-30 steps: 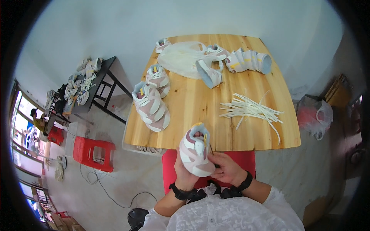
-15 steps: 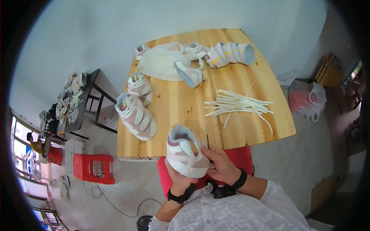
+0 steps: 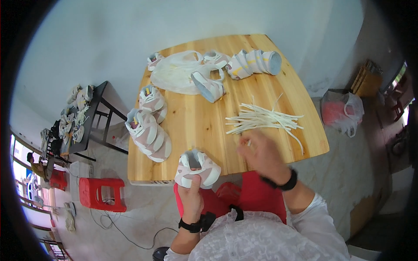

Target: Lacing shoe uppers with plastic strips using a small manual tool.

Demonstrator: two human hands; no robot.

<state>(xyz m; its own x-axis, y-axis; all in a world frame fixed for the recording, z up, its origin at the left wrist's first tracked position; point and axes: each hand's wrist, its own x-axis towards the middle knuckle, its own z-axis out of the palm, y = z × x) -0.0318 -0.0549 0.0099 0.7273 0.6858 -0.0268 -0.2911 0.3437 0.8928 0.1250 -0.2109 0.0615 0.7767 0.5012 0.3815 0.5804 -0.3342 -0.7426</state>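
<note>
My left hand (image 3: pixel 191 202) grips a white and pale pink shoe upper (image 3: pixel 199 170) at the near edge of the table, its thumb pressed on the white part and its collar opening facing up. Over the table's right front, my right hand (image 3: pixel 263 156) is smeared by motion, so its fingers and anything in them cannot be made out. Just beyond it lies a loose bundle of white shoelaces (image 3: pixel 265 119). At the left of the table, several similar shoe uppers (image 3: pixel 150 135) are nested in a row.
On the wooden table (image 3: pixel 191 117), a white plastic bag (image 3: pixel 174 74) lies among more uppers, with a nested row of them (image 3: pixel 252 63) at the back right. A red stool (image 3: pixel 102 194) stands left on the floor. A dark side table (image 3: pixel 98 102) bears more shoes.
My right hand has left the shoe upper and moved right toward the laces. The thin dark rod beside its fingers no longer shows. My left hand has turned the upper and moved slightly left.
</note>
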